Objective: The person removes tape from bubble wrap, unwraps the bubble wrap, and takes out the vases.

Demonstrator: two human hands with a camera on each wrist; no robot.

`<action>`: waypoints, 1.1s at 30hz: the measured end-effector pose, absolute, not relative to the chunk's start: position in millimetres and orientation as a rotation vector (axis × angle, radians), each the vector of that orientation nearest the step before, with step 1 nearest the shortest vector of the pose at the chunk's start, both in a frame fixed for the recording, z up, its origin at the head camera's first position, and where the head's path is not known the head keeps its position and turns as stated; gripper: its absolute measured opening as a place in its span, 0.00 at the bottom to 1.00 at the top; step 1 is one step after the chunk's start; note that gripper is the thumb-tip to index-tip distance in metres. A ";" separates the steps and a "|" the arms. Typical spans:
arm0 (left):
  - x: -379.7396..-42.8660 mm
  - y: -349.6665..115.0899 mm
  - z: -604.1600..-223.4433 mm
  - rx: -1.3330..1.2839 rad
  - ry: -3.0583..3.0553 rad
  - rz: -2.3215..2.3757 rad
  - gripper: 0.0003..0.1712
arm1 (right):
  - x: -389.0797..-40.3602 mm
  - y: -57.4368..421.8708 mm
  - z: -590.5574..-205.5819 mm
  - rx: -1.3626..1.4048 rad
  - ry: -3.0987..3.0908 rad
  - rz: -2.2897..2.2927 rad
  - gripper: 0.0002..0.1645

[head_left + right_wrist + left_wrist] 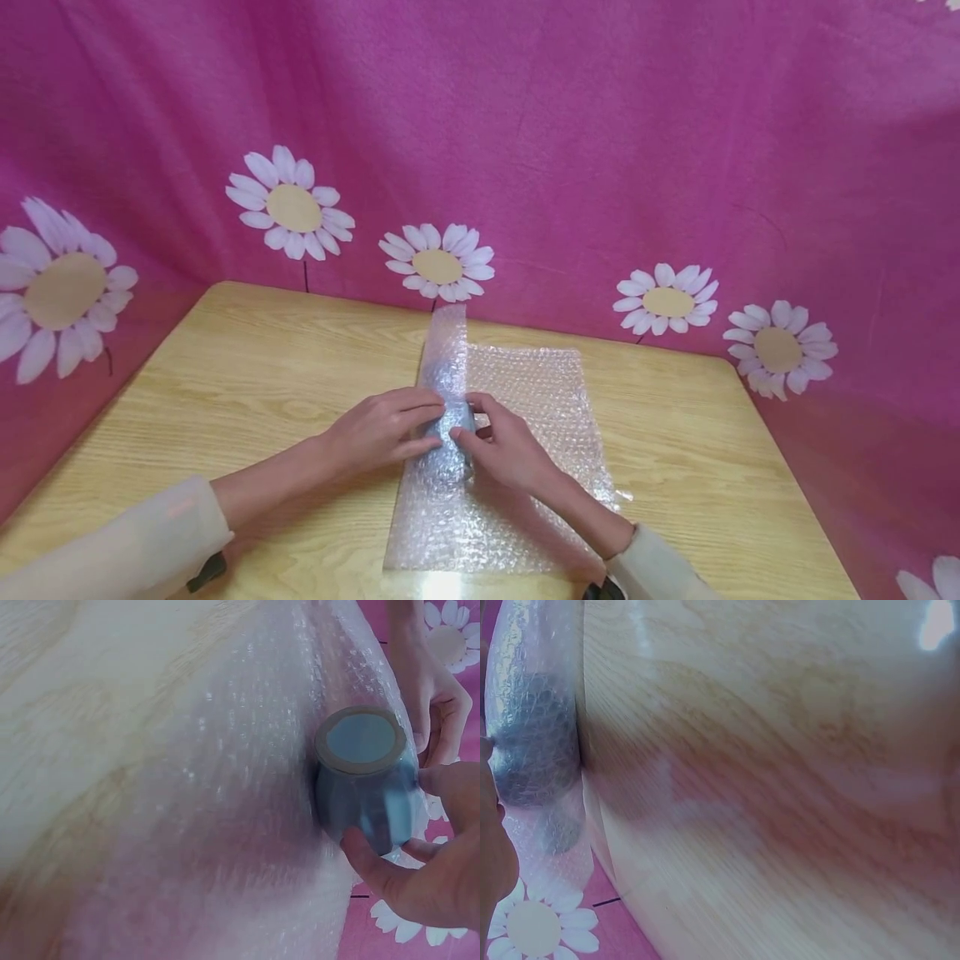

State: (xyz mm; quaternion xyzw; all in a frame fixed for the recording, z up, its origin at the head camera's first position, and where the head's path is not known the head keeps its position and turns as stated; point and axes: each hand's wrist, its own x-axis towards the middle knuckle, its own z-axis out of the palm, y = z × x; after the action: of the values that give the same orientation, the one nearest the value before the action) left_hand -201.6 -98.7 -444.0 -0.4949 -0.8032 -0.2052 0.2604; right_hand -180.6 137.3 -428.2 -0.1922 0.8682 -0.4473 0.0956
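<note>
A blue-grey ceramic cup [367, 795] lies on its side on a sheet of bubble wrap [536, 392], its round base with a bare tan rim facing the right wrist camera. One flap of the wrap is folded over the cup, whose dark shape shows through the plastic in the left wrist view. My right hand [510, 442] grips the cup near its base, fingers and thumb spread round it. From the left side, my left hand [386, 425] holds the folded wrap against the cup, with fingertips and thumb apart on the plastic.
The bubble wrap lies on a wood-grain table [262, 367], its left strip reaching close to the back edge. A pink cloth [540, 167] printed with white daisies hangs behind and beside the table. Light glares off the tabletop near the front.
</note>
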 end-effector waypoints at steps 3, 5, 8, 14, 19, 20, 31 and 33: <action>-200.7 -100.9 -443.2 -1.335 -2.192 -0.554 0.25 | -182.1 134.7 -426.9 -0.568 2.564 -1.326 0.32; -199.5 -102.9 -442.4 -1.327 -2.216 -0.554 0.25 | -182.8 132.3 -425.1 -0.562 2.561 -1.320 0.33; -197.1 -106.8 -442.2 -1.303 -2.247 -0.562 0.26 | -184.3 127.9 -422.7 -0.572 2.548 -1.317 0.33; -192.8 -113.4 -446.4 -1.270 -2.243 -0.610 0.25 | -184.8 121.2 -419.4 -0.620 2.589 -1.276 0.30; -189.0 -118.7 -451.1 -1.232 -2.241 -0.644 0.25 | -186.1 115.0 -419.5 -0.634 2.718 -1.141 0.31; -188.1 -119.8 -451.8 -1.224 -2.247 -0.645 0.25 | -186.5 113.6 -420.0 -0.635 2.741 -1.109 0.31; -184.7 -116.4 -447.0 -1.202 -2.294 -0.630 0.30 | -185.2 111.2 -420.2 -0.593 2.753 -1.073 0.32; -185.7 -112.2 -446.0 -1.204 -2.296 -0.615 0.32 | -185.0 111.1 -420.4 -0.603 2.751 -1.076 0.32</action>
State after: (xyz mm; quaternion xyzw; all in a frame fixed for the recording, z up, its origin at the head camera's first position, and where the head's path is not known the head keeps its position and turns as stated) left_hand -185.7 -112.2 -446.0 -0.4390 -0.8374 -0.2241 0.2363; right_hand -185.0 111.1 -420.4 -0.1996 0.9106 -0.3562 0.0633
